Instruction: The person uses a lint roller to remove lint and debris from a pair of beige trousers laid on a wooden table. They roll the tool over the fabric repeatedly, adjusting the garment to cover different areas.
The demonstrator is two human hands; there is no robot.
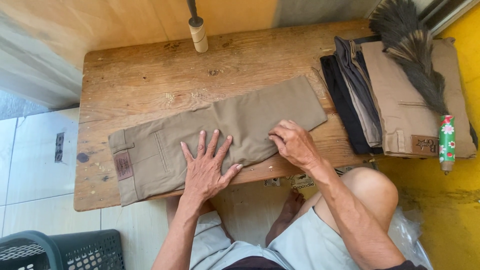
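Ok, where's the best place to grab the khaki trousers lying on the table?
Probably the waistband of the trousers, from the table's left end: it is thick, lies free, and clear of the left hand and right hand pressing the legs.

Bare desk (150, 75) lies open behind the trousers (220, 132), broken only by a cardboard spool (199, 34) at the far edge. To the right, a clothes stack (395, 100) under a brush (415, 55) blocks the way.
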